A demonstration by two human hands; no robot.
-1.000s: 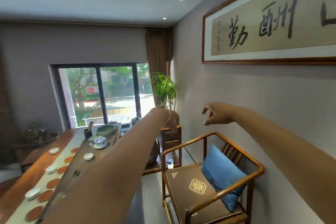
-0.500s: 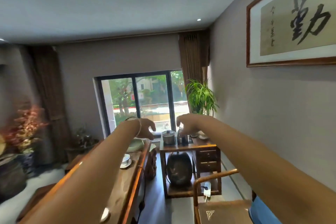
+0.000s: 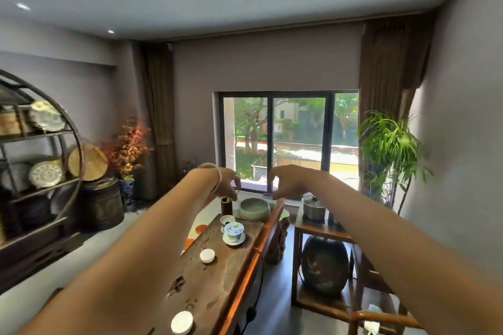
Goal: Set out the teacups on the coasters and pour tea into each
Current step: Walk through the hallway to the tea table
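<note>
Left hand (image 3: 227, 181): arm stretched forward above the desk (image 3: 217, 275), bangle (image 3: 215, 175) at the wrist; grip loose, fingers hanging curled downward, holding nothing

Right hand (image 3: 285, 182): arm stretched forward likewise, level with the left hand and near it; grip loose, fingers curled downward, holding nothing

Teacups: one white cup (image 3: 207, 255) on the dark wooden tray about mid-desk; a second white cup (image 3: 182, 322) on the same tray at the near end, close to the lower edge of view (neither stands on a coaster)

Coasters (image 3: 201, 228): orange-brown rounds on the pale runner along the left side of the tray, partly hidden behind the left forearm; count cannot be told

Gaiwan (image 3: 233, 232): blue-and-white, lidded, on its saucer at the far part of the tray; a small cup (image 3: 227, 220) just behind it, touching or nearly so

Bowl (image 3: 254, 208): large, green-grey, at the far end of the desk, below and between the two hands

Holder (image 3: 226, 205): dark cylinder, upright, left of the bowl

Side stand (image 3: 321, 228): right of the desk, a metal kettle (image 3: 313, 208) on top, a dark round jar (image 3: 325, 266) on its lower shelf

Surroundings: window (image 3: 288, 141) straight ahead, green plant (image 3: 389, 149) at right, round display shelf (image 3: 38, 166) with plates at left
</note>
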